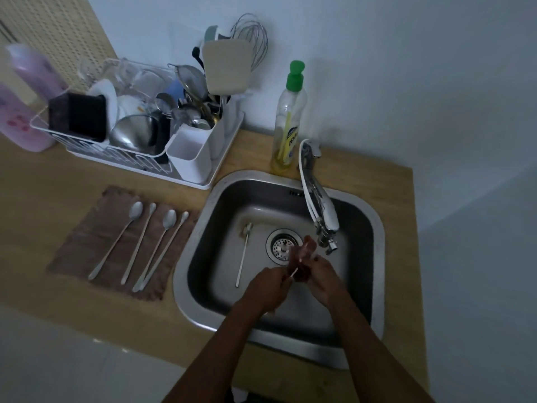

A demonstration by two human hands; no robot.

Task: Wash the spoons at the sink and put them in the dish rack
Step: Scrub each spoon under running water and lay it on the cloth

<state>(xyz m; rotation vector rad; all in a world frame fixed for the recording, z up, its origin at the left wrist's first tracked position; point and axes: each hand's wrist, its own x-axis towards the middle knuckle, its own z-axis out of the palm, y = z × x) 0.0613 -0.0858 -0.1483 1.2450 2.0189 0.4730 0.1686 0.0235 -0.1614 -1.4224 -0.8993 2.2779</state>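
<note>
- Nearest, over the front half of the sink (pixel 186 289), the left hand (pixel 268 286) pinches the handle of a spoon (pixel 294 272). Only a short pale stub shows, its long axis running from about 7 o'clock up to 1 o'clock.
- Touching it at 2 o'clock, the right hand (pixel 324 279) curls round a reddish-brown pad (pixel 303 257), and the spoon's bowl end disappears into this. The pad is too blurred to name; I take it for a scrubber.
- Judged step: scrubbing one spoon, not yet rinsed or racked.
- A second spoon (pixel 243 257) lies on the sink floor at 9 o'clock from the hands, its handle running roughly 6 to 12, bowl end far.
- The tap (pixel 319 210) reaches over the basin at 1 o'clock.
- Four more spoons (pixel 169 219) lie side by side on a brown cloth (pixel 87 257) on the worktop (pixel 35 228), at 9 o'clock, bowls far.
- The dish rack (pixel 203 186) stands at 11 o'clock, well apart and crowded. Its white cutlery holder (pixel 189 158) sits at the corner towards the sink, and its near compartment looks free.
- The left hand is nearer the rack, so the carry probably goes up and left.
- A soap bottle (pixel 289 126) stands at 12 o'clock.
</note>
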